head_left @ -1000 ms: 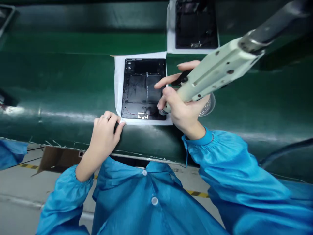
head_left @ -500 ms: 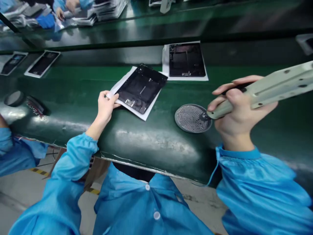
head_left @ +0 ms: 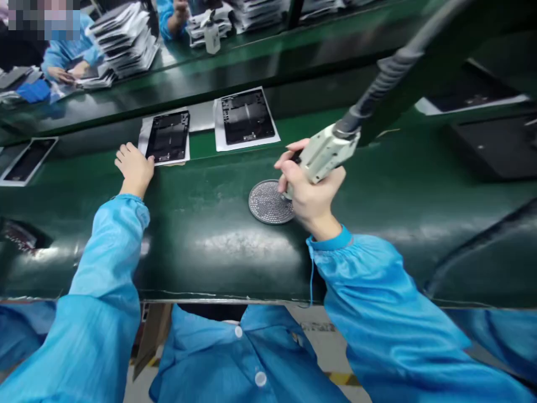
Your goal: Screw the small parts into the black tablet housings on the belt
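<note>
My left hand [head_left: 135, 169] rests at the lower left corner of an opened tablet [head_left: 168, 137], its fingers stretched out and the thumb by the edge. The tablet lies dark side up on a white sheet on the green bench surface. In my right hand [head_left: 312, 196] is a pale green electric screwdriver [head_left: 325, 154], its thick cable running up to the right. The screwdriver's lower end is over a round grey dish [head_left: 268, 202] with a dotted surface; my fingers partly hide the tip.
Another opened tablet [head_left: 247, 117] on a white sheet lies beside the first. More devices [head_left: 31, 161] lie at far left, and a black block [head_left: 495, 146] at right. Across a raised green ledge [head_left: 188, 73], people in blue sleeves sit by stacked devices [head_left: 126, 42]. A dark cable [head_left: 482, 240] crosses at right.
My left hand has laid the tablet and its sheet down farther back and loosened its grip. The screwdriver has swung from lying sideways to a more upright slant, still at the dish. The view has shifted right.
</note>
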Demonstrator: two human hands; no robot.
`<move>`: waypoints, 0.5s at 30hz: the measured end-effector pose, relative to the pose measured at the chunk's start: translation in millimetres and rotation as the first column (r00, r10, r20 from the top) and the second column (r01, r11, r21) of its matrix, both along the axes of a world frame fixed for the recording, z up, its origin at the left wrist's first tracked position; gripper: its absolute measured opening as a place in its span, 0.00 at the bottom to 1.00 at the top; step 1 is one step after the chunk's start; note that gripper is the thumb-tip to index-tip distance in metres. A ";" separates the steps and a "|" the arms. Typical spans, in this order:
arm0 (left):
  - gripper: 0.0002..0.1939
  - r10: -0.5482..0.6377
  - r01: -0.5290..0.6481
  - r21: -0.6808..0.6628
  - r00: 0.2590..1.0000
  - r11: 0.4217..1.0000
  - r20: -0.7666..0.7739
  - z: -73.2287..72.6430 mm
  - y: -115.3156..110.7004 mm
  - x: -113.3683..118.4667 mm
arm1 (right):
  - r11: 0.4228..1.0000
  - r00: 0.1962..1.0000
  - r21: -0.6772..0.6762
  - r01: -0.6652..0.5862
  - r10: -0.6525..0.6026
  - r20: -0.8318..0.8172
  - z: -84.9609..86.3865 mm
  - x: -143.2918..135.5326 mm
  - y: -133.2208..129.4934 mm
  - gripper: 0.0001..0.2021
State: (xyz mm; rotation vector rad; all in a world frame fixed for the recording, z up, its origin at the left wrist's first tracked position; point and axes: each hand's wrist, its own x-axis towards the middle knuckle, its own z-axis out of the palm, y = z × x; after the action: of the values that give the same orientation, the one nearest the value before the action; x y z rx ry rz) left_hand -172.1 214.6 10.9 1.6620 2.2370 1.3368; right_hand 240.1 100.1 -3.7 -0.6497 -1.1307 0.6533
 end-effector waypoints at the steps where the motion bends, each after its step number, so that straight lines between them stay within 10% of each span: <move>1: 0.25 -0.054 0.055 0.008 0.993 0.998 -0.104 1.5 1.5 7.9 | 1.000 1.000 -0.003 -0.009 0.009 -0.005 0.0 -0.4 -0.2 0.16; 7: 0.15 -0.661 0.626 -0.216 0.727 0.750 -0.188 -11.2 15.5 113.7 | 0.982 0.981 -0.066 -0.176 0.169 -0.093 6.7 2.3 -3.7 0.16; 15: 0.14 -0.620 0.576 -0.278 0.778 0.768 -0.101 -27.7 39.5 201.8 | 0.942 0.954 -0.152 -0.298 0.291 -0.070 7.4 2.9 -3.7 0.24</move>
State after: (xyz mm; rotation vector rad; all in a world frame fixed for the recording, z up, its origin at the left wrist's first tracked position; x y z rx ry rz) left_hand 29.8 254.1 -16.8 2.2096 1.5970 0.7486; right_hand 243.0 96.3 3.7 -0.6033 -1.1500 1.0204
